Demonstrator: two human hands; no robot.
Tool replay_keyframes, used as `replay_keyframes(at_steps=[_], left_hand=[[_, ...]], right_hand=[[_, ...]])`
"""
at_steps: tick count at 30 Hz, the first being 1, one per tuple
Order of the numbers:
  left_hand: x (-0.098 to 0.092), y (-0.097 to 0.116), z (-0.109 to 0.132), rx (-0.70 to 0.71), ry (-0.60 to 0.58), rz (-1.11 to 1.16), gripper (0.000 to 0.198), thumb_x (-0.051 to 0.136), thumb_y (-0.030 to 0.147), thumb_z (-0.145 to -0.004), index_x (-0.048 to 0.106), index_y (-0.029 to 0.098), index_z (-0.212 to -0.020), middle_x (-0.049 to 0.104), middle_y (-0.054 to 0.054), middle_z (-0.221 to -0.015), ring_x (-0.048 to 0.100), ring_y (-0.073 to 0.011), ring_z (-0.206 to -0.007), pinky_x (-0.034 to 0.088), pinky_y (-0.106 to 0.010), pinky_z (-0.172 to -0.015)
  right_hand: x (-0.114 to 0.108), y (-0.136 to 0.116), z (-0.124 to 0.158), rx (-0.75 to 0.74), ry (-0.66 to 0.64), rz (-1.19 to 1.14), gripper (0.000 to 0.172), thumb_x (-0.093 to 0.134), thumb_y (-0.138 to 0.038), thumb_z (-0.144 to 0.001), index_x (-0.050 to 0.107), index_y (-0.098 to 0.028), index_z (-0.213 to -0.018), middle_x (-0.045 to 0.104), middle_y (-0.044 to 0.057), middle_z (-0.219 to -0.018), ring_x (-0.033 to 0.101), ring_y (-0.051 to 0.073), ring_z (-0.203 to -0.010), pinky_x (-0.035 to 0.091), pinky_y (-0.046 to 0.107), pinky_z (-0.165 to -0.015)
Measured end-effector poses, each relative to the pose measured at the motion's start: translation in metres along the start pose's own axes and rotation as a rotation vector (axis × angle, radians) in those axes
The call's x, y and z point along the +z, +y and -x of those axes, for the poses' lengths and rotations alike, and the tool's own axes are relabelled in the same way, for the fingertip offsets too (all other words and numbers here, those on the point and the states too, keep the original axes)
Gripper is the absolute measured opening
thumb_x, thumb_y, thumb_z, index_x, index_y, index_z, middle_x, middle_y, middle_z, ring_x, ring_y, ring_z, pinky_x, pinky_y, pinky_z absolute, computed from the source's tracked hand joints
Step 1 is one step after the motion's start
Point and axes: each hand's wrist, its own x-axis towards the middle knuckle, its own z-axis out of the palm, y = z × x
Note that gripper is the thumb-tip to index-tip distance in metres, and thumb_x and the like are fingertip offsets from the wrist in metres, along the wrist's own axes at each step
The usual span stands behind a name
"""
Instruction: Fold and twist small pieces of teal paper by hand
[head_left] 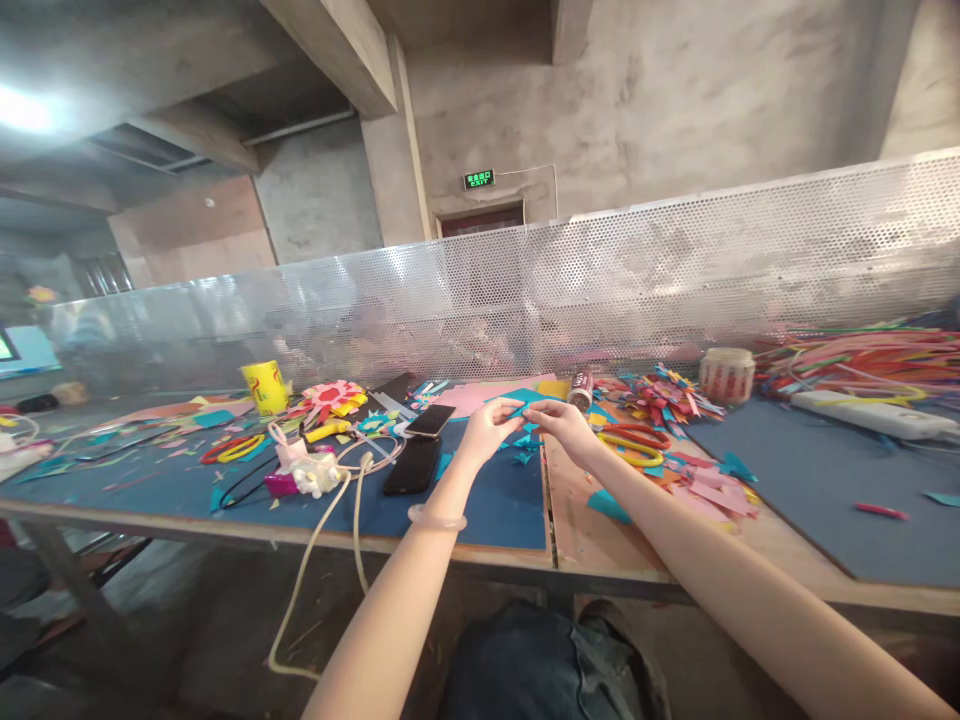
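My left hand (489, 430) and my right hand (561, 420) meet above the table, fingertips pinched together on a small blue paper piece (522, 407). A bracelet circles my left wrist. Below the hands, several small blue paper pieces (527, 445) lie on the blue mat (495, 510). Two phones, one black (412, 467) and one with a grey screen (430, 421), rest left of my left hand. Orange and yellow scissors (634, 445) lie to the right of my right hand, beside pink paper scraps (712, 495).
A yellow cup (265, 388), a white cable (304, 575) and more scissors (232, 448) are at the left. A dark can (580, 390), a paper flower cluster (667, 397), a jar (726, 375) and a power strip (874, 414) stand or lie rightward. A perforated metal screen (480, 300) runs behind.
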Motion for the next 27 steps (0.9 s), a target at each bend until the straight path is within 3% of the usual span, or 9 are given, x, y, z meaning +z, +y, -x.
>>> replay_keyframes(at_steps=[17,27], left_hand=[[0.0002,0.0005,0.0006,0.003,0.043,-0.008,0.027,0.063,0.025,-0.068,0.061,0.013,-0.092,0.064,-0.009,-0.089,0.062,-0.0164,-0.075,0.052,-0.034,-0.072],[-0.0035,-0.0015,-0.0004,-0.002,0.073,-0.132,0.022,0.061,0.025,-0.069,0.064,0.014,-0.088,0.066,-0.007,-0.085,0.061,-0.0166,-0.075,0.049,-0.027,-0.063]], right_hand=[[0.0027,0.0017,0.0001,0.042,0.039,-0.127,0.030,0.069,-0.041,-0.058,0.063,-0.015,-0.072,0.060,0.003,-0.071,0.055,0.014,-0.070,0.044,0.027,-0.063],[0.0059,-0.0001,0.0016,0.020,0.032,-0.101,0.033,0.068,-0.045,-0.057,0.060,-0.015,-0.070,0.059,0.002,-0.066,0.056,0.014,-0.066,0.045,0.028,-0.063]])
